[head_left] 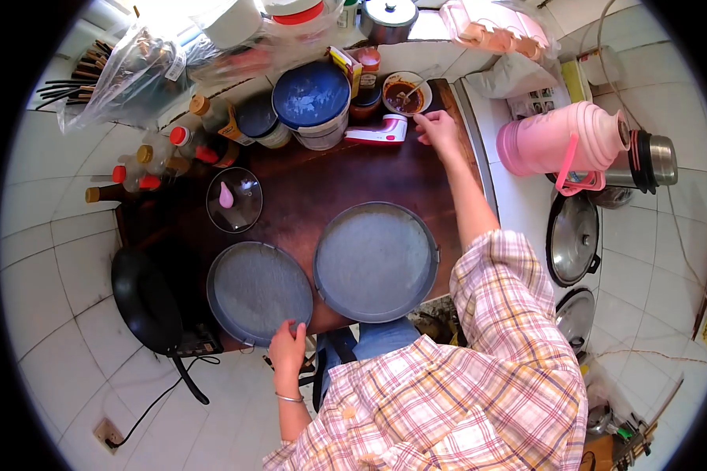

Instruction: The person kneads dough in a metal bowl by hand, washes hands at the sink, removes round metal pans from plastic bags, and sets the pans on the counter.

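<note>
My left hand [287,350] is at the near rim of the smaller grey round pan [259,290], its fingers bent over the edge and partly hidden. To the right lies a larger grey round pan [377,259]. At the back right, my right hand [440,132] reaches out with thumb and fingers apart, holding nothing I can see. Just beyond its fingertips stands a white bowl [425,96] of dark red sauce with a spoon in it. A pink and white handheld device [379,133] lies to the left of this hand.
A glass lid [247,216] with a pink knob lies behind the smaller pan. Bottles [157,153] and a blue-lidded tub [313,94] line the back. A black frying pan [145,302] is at the left, a pink thermos [546,141] at the right.
</note>
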A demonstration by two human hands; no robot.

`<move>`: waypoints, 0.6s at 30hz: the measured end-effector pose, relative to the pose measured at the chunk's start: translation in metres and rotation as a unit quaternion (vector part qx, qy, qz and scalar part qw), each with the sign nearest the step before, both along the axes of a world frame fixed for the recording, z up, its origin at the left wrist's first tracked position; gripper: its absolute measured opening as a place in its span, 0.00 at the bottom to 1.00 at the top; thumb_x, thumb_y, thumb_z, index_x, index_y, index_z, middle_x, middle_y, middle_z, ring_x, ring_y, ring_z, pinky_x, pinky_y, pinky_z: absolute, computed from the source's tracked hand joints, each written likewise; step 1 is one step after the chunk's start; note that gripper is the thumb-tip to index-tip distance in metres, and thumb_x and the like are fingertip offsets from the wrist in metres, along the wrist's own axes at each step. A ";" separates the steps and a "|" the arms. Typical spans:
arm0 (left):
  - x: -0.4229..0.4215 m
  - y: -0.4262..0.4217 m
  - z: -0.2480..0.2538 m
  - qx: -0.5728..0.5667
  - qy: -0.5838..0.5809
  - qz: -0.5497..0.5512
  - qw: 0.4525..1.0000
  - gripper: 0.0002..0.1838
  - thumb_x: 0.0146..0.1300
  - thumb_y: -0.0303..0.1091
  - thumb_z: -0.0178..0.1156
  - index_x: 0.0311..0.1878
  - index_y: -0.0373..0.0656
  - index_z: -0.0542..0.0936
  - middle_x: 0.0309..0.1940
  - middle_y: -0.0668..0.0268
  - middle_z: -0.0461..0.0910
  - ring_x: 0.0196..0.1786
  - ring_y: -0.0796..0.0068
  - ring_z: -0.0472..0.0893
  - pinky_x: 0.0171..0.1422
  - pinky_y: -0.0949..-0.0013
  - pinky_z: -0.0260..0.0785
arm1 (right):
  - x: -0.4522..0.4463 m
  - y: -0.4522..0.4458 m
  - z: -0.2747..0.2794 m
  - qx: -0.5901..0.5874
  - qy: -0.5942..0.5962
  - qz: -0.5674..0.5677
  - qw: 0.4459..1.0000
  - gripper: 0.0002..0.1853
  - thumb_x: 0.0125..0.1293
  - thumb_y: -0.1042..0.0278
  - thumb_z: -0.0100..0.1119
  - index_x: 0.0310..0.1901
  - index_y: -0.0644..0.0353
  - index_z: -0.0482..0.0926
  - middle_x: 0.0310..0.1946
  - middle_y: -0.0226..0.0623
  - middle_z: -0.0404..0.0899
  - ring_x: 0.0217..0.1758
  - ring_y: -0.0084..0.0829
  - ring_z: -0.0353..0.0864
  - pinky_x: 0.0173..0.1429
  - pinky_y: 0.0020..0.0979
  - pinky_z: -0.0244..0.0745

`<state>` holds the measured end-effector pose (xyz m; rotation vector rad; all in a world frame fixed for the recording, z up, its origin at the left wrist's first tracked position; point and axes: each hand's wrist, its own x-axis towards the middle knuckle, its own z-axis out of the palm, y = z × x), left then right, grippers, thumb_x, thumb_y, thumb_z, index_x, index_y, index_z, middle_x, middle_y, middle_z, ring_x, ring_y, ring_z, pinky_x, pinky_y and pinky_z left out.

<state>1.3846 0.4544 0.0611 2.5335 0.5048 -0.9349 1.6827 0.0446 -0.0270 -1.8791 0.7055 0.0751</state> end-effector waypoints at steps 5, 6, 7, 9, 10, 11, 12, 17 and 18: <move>-0.004 -0.002 0.001 -0.010 -0.034 -0.015 0.999 0.19 0.60 0.46 0.54 0.46 0.40 0.76 0.31 0.56 0.80 0.37 0.54 0.79 0.42 0.58 0.69 | -0.019 0.054 0.013 -0.307 -0.268 0.190 0.893 0.10 0.52 0.61 0.65 0.30 0.56 0.77 0.24 0.31 0.78 0.30 0.33 0.79 0.34 0.32 0.72; -0.004 -0.004 0.001 -0.008 -0.036 -0.019 0.999 0.19 0.60 0.46 0.54 0.46 0.40 0.76 0.31 0.56 0.80 0.37 0.54 0.79 0.42 0.58 0.69 | -0.015 0.064 0.013 -0.331 -0.309 0.236 0.860 0.11 0.51 0.61 0.64 0.33 0.55 0.77 0.29 0.31 0.79 0.37 0.34 0.79 0.41 0.33 0.72; -0.005 -0.006 0.003 -0.005 -0.029 -0.026 0.999 0.19 0.60 0.46 0.53 0.47 0.41 0.76 0.33 0.57 0.80 0.39 0.55 0.79 0.43 0.57 0.69 | -0.014 0.074 0.013 -0.371 -0.337 0.274 0.821 0.13 0.51 0.61 0.63 0.38 0.55 0.76 0.35 0.31 0.79 0.42 0.34 0.78 0.47 0.35 0.69; -0.005 -0.011 0.006 -0.001 -0.025 -0.043 0.999 0.19 0.60 0.46 0.53 0.48 0.42 0.75 0.35 0.58 0.80 0.40 0.55 0.79 0.44 0.56 0.69 | -0.009 0.084 -0.001 -0.446 -0.342 0.345 0.752 0.21 0.51 0.65 0.61 0.47 0.57 0.70 0.43 0.34 0.75 0.49 0.36 0.74 0.59 0.39 0.60; -0.006 -0.014 0.008 -0.012 -0.051 -0.062 0.997 0.19 0.60 0.45 0.54 0.47 0.42 0.76 0.33 0.58 0.80 0.38 0.56 0.79 0.43 0.57 0.69 | -0.007 0.084 -0.013 -0.449 -0.340 0.336 0.755 0.21 0.51 0.65 0.61 0.47 0.57 0.70 0.43 0.34 0.75 0.49 0.36 0.74 0.59 0.39 0.60; -0.007 -0.018 0.009 -0.025 -0.077 -0.082 0.993 0.18 0.60 0.44 0.54 0.47 0.41 0.76 0.32 0.58 0.80 0.35 0.56 0.79 0.41 0.59 0.69 | -0.007 0.084 -0.016 -0.474 -0.307 0.369 0.738 0.21 0.49 0.67 0.62 0.47 0.58 0.70 0.41 0.35 0.75 0.47 0.36 0.74 0.59 0.39 0.61; -0.007 -0.022 0.011 -0.024 -0.080 -0.095 0.992 0.18 0.60 0.44 0.54 0.47 0.41 0.76 0.32 0.58 0.80 0.35 0.56 0.79 0.41 0.59 0.69 | -0.010 0.083 -0.018 -0.498 -0.271 0.399 0.721 0.22 0.48 0.68 0.62 0.47 0.58 0.70 0.39 0.36 0.75 0.45 0.36 0.74 0.58 0.39 0.62; -0.007 -0.044 0.027 -0.123 -0.120 -0.149 0.974 0.16 0.60 0.42 0.55 0.47 0.43 0.75 0.36 0.57 0.79 0.40 0.57 0.79 0.44 0.59 0.70 | -0.115 0.080 0.067 -0.322 -0.352 0.197 0.856 0.25 0.44 0.72 0.66 0.47 0.60 0.70 0.38 0.40 0.74 0.43 0.43 0.74 0.51 0.36 0.66; -0.010 -0.045 0.029 -0.167 -0.146 -0.161 0.962 0.16 0.59 0.41 0.55 0.47 0.43 0.75 0.36 0.57 0.79 0.40 0.57 0.79 0.44 0.60 0.70 | -0.150 0.080 0.087 -0.333 -0.346 0.182 0.858 0.25 0.44 0.72 0.66 0.47 0.60 0.70 0.38 0.40 0.74 0.43 0.43 0.74 0.51 0.36 0.66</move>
